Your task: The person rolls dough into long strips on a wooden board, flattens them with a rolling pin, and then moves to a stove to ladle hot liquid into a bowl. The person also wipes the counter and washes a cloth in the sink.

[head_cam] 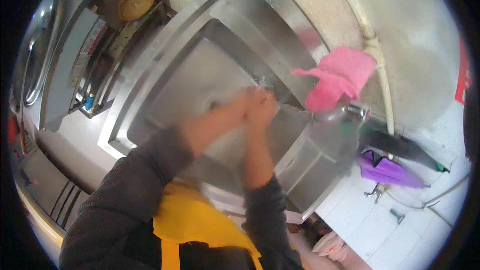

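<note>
Both hands meet over a stainless steel sink basin (180,78). My left hand (247,99) presses against my right hand (265,107), and motion blur hides how the fingers lie. A thin stream of water (294,109) reaches them from the metal tap (356,112) on the right, and splashes rise just beyond the fingers. No object shows between the hands. A pink cloth (345,73) hangs over the tap's pipework, close to the right of the hands. The dark sleeves are pushed up above both wrists.
A second steel basin (311,172) adjoins on the right. Purple cloth (388,170) hangs by the tiled wall (360,210), near another tap (377,192). On the left stand steel kitchen equipment (56,67) and a round tan lid or basket (137,3). A vertical pipe (382,82) runs along the wall.
</note>
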Action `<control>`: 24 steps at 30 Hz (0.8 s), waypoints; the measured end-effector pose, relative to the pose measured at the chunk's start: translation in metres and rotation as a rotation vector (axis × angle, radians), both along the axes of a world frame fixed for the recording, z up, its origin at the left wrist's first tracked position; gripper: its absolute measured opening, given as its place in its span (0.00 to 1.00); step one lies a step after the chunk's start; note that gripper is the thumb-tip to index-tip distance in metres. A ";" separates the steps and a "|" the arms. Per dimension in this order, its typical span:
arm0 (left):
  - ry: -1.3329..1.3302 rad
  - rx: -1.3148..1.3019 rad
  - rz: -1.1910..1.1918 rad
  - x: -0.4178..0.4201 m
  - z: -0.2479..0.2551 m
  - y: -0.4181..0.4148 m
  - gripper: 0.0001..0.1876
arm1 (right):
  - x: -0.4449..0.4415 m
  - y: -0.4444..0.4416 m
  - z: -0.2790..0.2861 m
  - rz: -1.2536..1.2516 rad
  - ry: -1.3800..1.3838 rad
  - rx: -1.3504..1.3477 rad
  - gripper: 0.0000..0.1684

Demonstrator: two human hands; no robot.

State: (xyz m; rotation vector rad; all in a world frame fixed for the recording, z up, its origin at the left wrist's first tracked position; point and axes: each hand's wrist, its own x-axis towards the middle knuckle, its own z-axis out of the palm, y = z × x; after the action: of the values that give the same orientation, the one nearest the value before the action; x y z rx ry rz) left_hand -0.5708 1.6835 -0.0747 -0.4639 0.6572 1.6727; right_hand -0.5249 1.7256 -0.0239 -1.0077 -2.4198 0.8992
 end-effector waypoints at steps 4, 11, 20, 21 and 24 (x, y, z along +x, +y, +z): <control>-0.075 0.022 0.030 -0.008 0.002 0.002 0.29 | -0.008 0.009 0.008 -0.015 -0.249 -0.060 0.18; -0.043 -0.036 0.111 0.004 0.015 0.003 0.36 | -0.013 -0.001 -0.006 0.255 -0.121 0.059 0.16; 1.621 -0.579 -0.098 0.018 0.100 -0.039 0.31 | -0.035 0.074 -0.030 0.908 -0.534 0.329 0.12; 1.720 -0.594 -0.046 0.013 0.104 -0.041 0.28 | -0.044 0.072 -0.021 0.906 -0.561 0.326 0.12; 1.985 -0.567 0.052 -0.010 0.110 -0.032 0.20 | -0.050 0.070 -0.013 0.913 -0.606 0.344 0.13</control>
State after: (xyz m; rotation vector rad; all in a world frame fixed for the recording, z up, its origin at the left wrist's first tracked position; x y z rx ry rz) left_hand -0.5810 1.6518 0.0350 1.0778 2.5141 1.5009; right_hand -0.5751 1.7959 -0.0366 0.0326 -3.4657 0.3725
